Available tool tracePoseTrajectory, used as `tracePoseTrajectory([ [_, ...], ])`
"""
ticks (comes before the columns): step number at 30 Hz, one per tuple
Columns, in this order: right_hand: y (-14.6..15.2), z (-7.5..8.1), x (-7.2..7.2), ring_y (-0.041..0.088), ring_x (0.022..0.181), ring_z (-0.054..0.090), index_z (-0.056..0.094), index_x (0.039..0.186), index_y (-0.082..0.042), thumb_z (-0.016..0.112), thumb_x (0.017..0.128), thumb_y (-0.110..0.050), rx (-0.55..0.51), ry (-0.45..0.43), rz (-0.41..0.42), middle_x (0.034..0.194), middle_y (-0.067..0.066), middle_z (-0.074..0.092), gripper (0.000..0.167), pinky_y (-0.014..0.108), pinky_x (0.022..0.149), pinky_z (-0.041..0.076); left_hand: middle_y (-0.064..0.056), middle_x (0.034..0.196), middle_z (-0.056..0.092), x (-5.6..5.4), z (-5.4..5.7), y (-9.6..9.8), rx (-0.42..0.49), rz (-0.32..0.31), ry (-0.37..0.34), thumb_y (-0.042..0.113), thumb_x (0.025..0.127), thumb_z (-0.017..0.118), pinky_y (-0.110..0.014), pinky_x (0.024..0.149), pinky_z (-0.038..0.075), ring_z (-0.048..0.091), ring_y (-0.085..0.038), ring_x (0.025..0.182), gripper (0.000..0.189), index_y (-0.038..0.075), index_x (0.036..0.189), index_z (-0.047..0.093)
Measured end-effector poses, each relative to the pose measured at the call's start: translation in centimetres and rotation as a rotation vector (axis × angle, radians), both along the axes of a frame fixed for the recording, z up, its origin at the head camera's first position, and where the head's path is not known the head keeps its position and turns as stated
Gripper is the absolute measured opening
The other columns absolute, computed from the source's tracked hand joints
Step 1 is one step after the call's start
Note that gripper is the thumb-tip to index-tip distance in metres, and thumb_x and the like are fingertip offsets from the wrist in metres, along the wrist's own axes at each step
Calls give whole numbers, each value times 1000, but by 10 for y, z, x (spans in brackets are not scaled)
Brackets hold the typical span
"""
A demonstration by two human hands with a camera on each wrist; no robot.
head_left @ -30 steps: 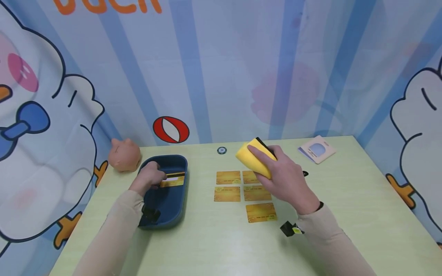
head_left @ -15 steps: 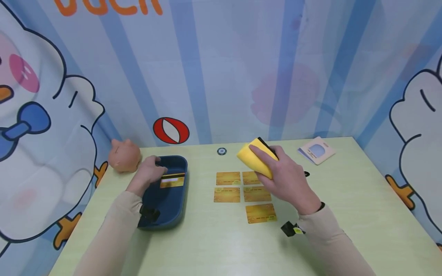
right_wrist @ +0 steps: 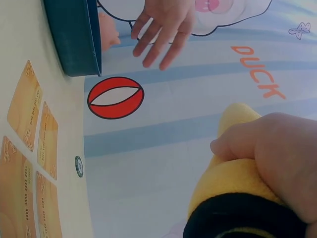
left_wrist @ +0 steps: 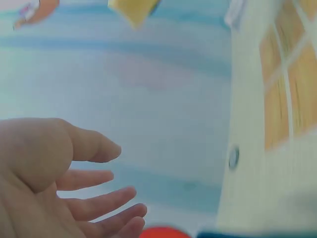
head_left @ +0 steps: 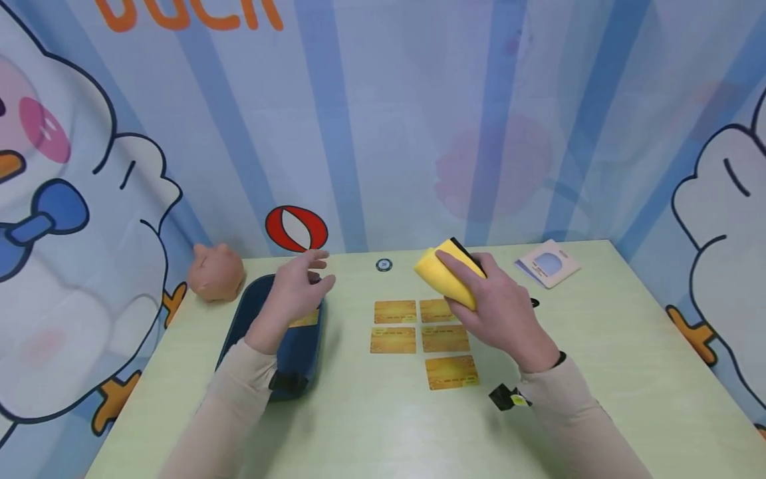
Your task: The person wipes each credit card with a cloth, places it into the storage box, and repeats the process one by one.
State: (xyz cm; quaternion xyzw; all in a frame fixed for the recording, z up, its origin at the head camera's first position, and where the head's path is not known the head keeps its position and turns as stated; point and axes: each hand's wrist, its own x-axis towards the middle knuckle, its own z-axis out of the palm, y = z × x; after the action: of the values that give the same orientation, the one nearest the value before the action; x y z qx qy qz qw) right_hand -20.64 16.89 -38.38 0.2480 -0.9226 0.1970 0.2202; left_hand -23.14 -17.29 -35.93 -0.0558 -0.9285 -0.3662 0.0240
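The word "DUCK" [right_wrist: 258, 74] stands in orange letters on a blue striped backdrop [head_left: 407, 120] behind a pale green table [head_left: 359, 426]; the right wrist view shows all four letters, while the head view cuts off their tops. Two white cartoon birds with orange feet, one at each side, and one red-and-white ball [head_left: 312, 229] are printed on the same cloth. Six gold bank cards can be counted. Five lie on the table: two rows of two, with the fifth card [head_left: 452, 372] below the right-hand column. The sixth card [head_left: 305, 319] lies in one dark blue bin [head_left: 302, 352] at the left, partly covered by the hand above it. Rows of digits run across the table cards, too blurred to read reliably. A person's right hand [head_left: 503, 316] grips a yellow cloth [head_left: 445, 276] with a black end, thumb and fingers wrapped round it, raised over the cards and hiding part of the upper right one. The left hand [head_left: 290, 293] is above the bin, thumb and fingers well apart, holding nothing. One pink piggy bank [head_left: 216, 273] sits beside the bin. Toward the back of the table are one round chip [head_left: 384, 265], its centre marking unclear, and one pale pink booklet [head_left: 548, 263] with a bluish circle and lettering too small to read.
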Motion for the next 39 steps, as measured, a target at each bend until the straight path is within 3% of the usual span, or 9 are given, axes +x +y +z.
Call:
tracePoseTrajectory([
  [6, 2, 1, 0, 28, 78, 61, 46, 159, -32, 77, 94, -25, -1, 17, 1, 131, 24, 56, 72, 41, 53, 53, -16, 138, 67, 15, -5, 43, 17, -91, 66, 20, 102, 68, -49, 99, 58, 66, -36, 122, 46, 7, 145, 60],
  [14, 2, 3, -1, 29, 80, 62, 46, 158, -33, 78, 93, -26, -5, 18, -8, 132, 24, 56, 73, 42, 53, 54, -13, 131, 70, 23, -28, 75, 112, -178, 30, 16, 99, 73, -47, 96, 60, 67, -35, 117, 38, 6, 135, 67],
  [20, 2, 4, -1, 30, 83, 63, 47, 158, -33, 78, 94, -27, -4, 5, -10, 132, 24, 56, 72, 43, 55, 55, -11, 127, 72, 23, -54, 81, 123, -183, -40, 14, 97, 76, -45, 95, 60, 68, -35, 115, 34, 6, 130, 70],
  [28, 2, 4, 1, 29, 83, 63, 48, 158, -33, 78, 94, -26, 3, -26, -21, 132, 22, 56, 71, 43, 55, 54, -16, 122, 73, 19, -78, 79, 128, -178, -52, 7, 93, 78, -49, 95, 59, 70, -38, 109, 34, 0, 125, 71],
  [39, 6, 3, 1, 27, 77, 60, 47, 158, -32, 77, 94, -26, -2, 11, -14, 132, 24, 57, 71, 42, 52, 52, -13, 123, 73, 11, -94, 77, 15, -174, -41, -3, 83, 83, -48, 95, 58, 68, -36, 109, 41, 1, 123, 72],
])
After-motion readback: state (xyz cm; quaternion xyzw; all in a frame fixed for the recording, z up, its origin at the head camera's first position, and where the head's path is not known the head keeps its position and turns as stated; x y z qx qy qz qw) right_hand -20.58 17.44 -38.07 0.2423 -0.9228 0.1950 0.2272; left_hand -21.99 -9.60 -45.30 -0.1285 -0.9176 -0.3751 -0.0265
